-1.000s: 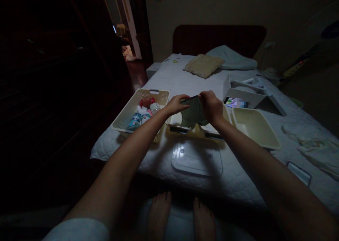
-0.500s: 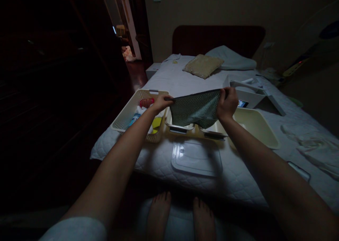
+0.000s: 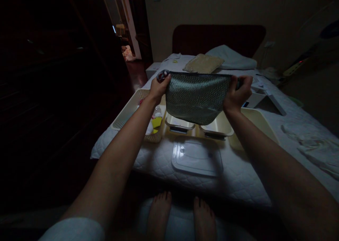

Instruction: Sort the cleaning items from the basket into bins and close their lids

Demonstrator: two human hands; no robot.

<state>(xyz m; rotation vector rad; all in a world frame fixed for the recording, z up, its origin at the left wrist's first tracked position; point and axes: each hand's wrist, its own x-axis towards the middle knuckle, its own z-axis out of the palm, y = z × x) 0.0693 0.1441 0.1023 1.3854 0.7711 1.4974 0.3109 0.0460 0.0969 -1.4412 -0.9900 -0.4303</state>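
A grey-green patterned cloth (image 3: 197, 96) with a dark edge hangs stretched between my two hands, above the bed. My left hand (image 3: 159, 86) is closed on its upper left corner, where a bit of the edge curls over the fingers. At the upper right corner, my right hand (image 3: 237, 92) grips it in a fist. Below the cloth stand two small white bins, a left bin (image 3: 180, 124) and a right bin (image 3: 221, 126), partly hidden by it. A perforated cream basket (image 3: 123, 110) beside my left forearm holds a yellow item (image 3: 156, 122) and other small things.
A clear plastic lid (image 3: 197, 158) lies near the bed's front edge. A cream tub (image 3: 261, 126) stands behind my right forearm. Farther back are a white box (image 3: 261, 99) and a beige cushion (image 3: 203, 62). Crumpled fabric (image 3: 315, 145) lies at right.
Both hands have risen and moved slightly apart. The cloth, slanted and sagging before, is now held wide with its top edge nearly level.
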